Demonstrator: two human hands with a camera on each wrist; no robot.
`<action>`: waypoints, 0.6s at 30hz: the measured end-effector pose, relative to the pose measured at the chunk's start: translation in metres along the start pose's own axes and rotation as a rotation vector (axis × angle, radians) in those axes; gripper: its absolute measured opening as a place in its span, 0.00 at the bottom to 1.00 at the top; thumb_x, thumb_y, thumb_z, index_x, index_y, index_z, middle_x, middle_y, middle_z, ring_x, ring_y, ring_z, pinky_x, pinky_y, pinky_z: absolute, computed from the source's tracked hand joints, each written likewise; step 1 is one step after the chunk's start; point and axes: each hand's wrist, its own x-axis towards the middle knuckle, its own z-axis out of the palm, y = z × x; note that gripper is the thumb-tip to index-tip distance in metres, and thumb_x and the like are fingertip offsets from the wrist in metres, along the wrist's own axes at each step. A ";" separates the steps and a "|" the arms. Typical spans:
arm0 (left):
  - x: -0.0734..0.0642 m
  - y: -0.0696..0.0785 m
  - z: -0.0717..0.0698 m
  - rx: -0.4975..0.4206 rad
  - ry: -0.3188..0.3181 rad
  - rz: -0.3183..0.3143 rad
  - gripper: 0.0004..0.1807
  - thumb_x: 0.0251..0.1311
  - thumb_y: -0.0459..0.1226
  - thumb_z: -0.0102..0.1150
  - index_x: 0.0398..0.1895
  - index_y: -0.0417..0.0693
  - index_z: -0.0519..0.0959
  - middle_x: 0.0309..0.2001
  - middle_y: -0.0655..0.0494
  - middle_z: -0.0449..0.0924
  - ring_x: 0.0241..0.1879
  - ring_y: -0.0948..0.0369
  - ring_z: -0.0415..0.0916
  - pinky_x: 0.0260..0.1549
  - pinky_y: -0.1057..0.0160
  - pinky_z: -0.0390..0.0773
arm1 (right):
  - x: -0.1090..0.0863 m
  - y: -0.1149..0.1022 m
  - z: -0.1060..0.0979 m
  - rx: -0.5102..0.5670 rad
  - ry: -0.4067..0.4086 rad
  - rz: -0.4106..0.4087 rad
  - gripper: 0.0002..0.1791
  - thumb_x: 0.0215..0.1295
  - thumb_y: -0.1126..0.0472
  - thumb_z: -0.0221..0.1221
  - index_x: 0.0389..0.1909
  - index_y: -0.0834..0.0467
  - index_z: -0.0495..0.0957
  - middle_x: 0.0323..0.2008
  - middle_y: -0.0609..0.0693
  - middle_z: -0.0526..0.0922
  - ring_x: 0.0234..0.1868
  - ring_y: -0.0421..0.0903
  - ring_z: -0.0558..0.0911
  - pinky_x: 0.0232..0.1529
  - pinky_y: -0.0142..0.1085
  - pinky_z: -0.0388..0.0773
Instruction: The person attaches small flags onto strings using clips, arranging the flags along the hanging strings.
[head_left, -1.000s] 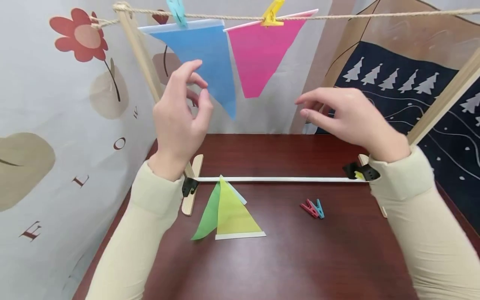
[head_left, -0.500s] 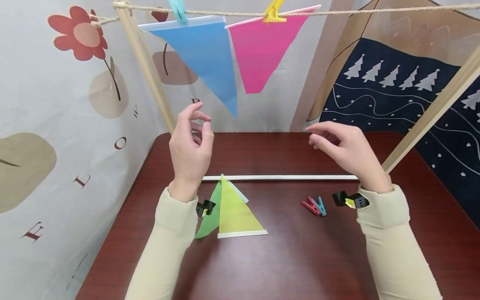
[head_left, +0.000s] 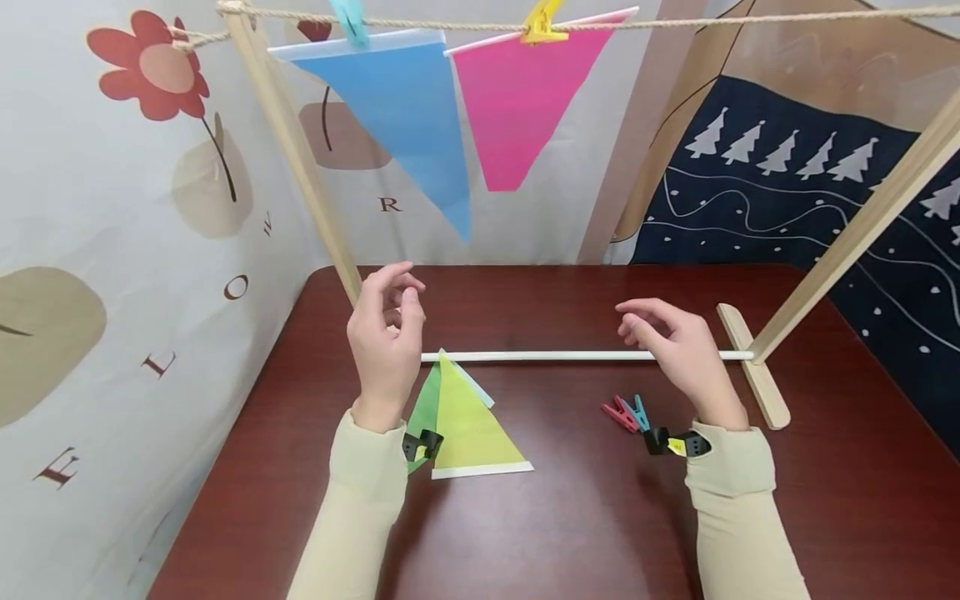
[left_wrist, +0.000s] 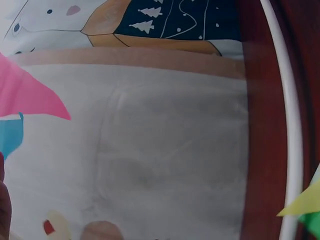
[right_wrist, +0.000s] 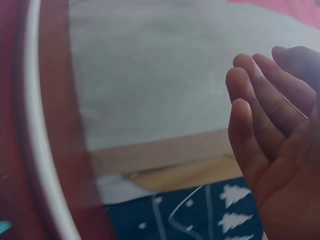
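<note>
Left of centre, I see the left hand [head_left: 386, 337] hovering, fingers loosely bent, empty; a blue pennant [head_left: 408, 121] hangs above. Lower centre lies a yellow pennant [head_left: 471, 425]; top centre hangs a pink pennant [head_left: 521, 108]. Right of centre, two clothespins [head_left: 622, 415] lie lower left of the right hand [head_left: 681, 346], also loosely bent, empty.

A blue triangular flag [head_left: 408, 108] and a blunt-tipped pink flag [head_left: 521, 108] hang from a rope [head_left: 442, 27] by a turquoise peg [head_left: 352, 21] and a yellow peg [head_left: 543, 23]. A white-edged yellow flag [head_left: 468, 417] lies partly over a green flag [head_left: 427, 400] on the table [head_left: 570, 533], left of a red peg [head_left: 619, 414] and a blue peg [head_left: 638, 412].
</note>
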 end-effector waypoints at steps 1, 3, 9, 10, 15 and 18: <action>-0.003 -0.002 0.001 -0.014 -0.001 -0.027 0.15 0.61 0.31 0.46 0.50 0.45 0.74 0.35 0.53 0.78 0.24 0.65 0.70 0.18 0.73 0.67 | -0.001 0.006 0.003 0.005 0.001 0.020 0.15 0.65 0.48 0.52 0.49 0.47 0.77 0.32 0.49 0.82 0.32 0.41 0.81 0.34 0.25 0.76; -0.010 -0.008 0.002 -0.038 0.000 -0.091 0.14 0.62 0.31 0.47 0.50 0.44 0.74 0.35 0.53 0.78 0.22 0.65 0.70 0.18 0.73 0.69 | -0.004 0.020 0.009 0.013 0.000 0.065 0.16 0.64 0.46 0.52 0.48 0.48 0.77 0.32 0.49 0.82 0.31 0.45 0.80 0.32 0.27 0.76; -0.027 -0.025 0.001 -0.093 0.042 -0.171 0.08 0.60 0.29 0.49 0.40 0.37 0.77 0.32 0.47 0.77 0.20 0.61 0.71 0.19 0.72 0.72 | -0.017 0.053 0.025 -0.004 -0.055 0.149 0.18 0.63 0.43 0.53 0.48 0.47 0.77 0.28 0.49 0.81 0.28 0.49 0.77 0.27 0.33 0.74; -0.029 -0.027 0.001 -0.100 0.035 -0.163 0.08 0.60 0.29 0.50 0.39 0.38 0.78 0.32 0.47 0.77 0.20 0.61 0.71 0.19 0.72 0.72 | -0.018 0.056 0.026 -0.010 -0.060 0.151 0.18 0.62 0.42 0.53 0.48 0.46 0.77 0.28 0.49 0.80 0.28 0.50 0.77 0.27 0.33 0.73; -0.034 -0.036 0.000 -0.115 -0.016 -0.125 0.07 0.61 0.32 0.52 0.34 0.40 0.80 0.31 0.51 0.78 0.19 0.59 0.71 0.21 0.69 0.75 | -0.026 0.065 0.027 -0.039 -0.137 0.198 0.21 0.62 0.41 0.53 0.50 0.47 0.76 0.28 0.51 0.80 0.29 0.51 0.78 0.27 0.36 0.73; -0.035 -0.041 -0.001 -0.072 -0.013 -0.124 0.09 0.62 0.34 0.52 0.31 0.41 0.81 0.28 0.54 0.78 0.19 0.61 0.72 0.22 0.71 0.75 | -0.030 0.070 0.026 -0.064 -0.212 0.241 0.22 0.62 0.41 0.53 0.52 0.49 0.74 0.30 0.51 0.81 0.29 0.50 0.78 0.28 0.36 0.73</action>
